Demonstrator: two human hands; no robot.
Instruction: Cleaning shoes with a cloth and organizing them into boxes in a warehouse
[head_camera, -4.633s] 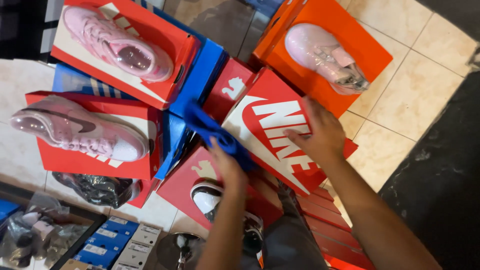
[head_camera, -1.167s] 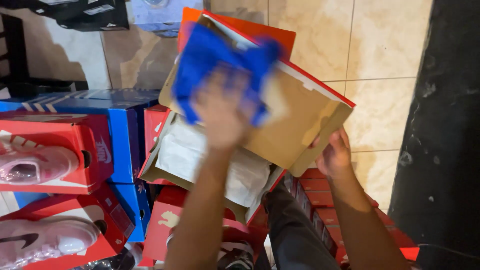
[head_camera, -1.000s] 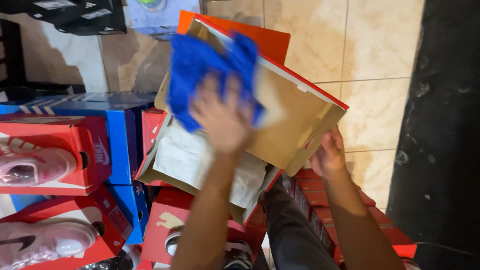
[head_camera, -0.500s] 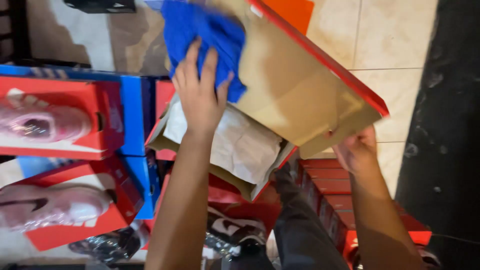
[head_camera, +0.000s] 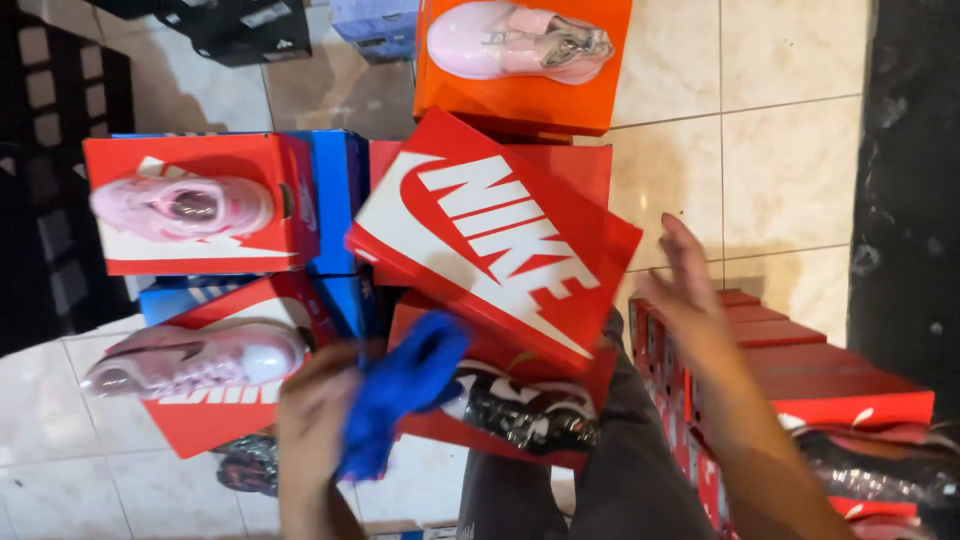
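Left hand grip closed on blue cloth just below the shut red shoebox, right hand open beside its right edge; best wiped with box steadied flat, I judge; cream tiled floor, more boxes stacked around, pink shoes on top.

The soft blue cloth rag looks fuzzy and matt. The red cardboard shoebox lid at its 1 o'clock is smooth, slightly glossy. The beige tiled floor shines.
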